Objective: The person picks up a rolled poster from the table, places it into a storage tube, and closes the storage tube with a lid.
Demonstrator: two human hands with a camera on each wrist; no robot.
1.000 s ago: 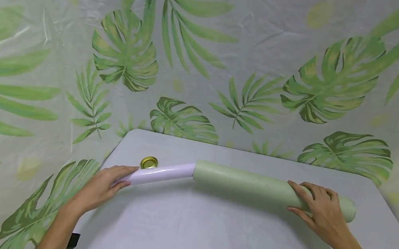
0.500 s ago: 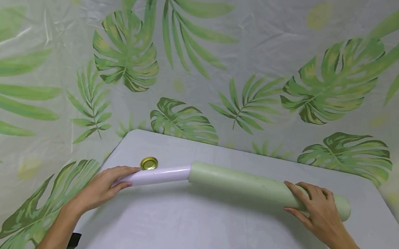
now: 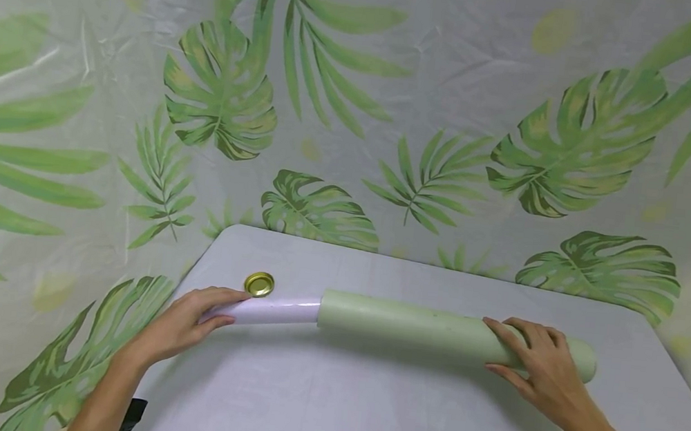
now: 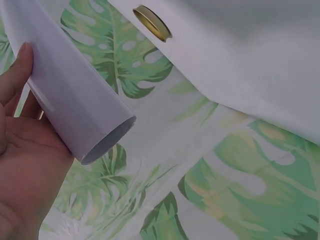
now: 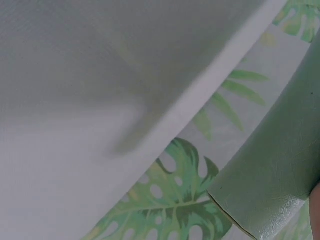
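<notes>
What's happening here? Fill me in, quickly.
A person is holding two tubes end to end above a white table. The left hand grips the slimmer white tube, and the right hand holds the wider green tube. The white tube's inner end disappears at the green tube's left end, apparently slipped partly inside, with a good length showing. A gold lid lies on the table near the far left corner, untouched as far as I can see.

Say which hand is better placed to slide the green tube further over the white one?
Probably the right hand: it grips the green tube near its outer end. The left hand holds the white tube, so it seems better suited to steadying.
</notes>
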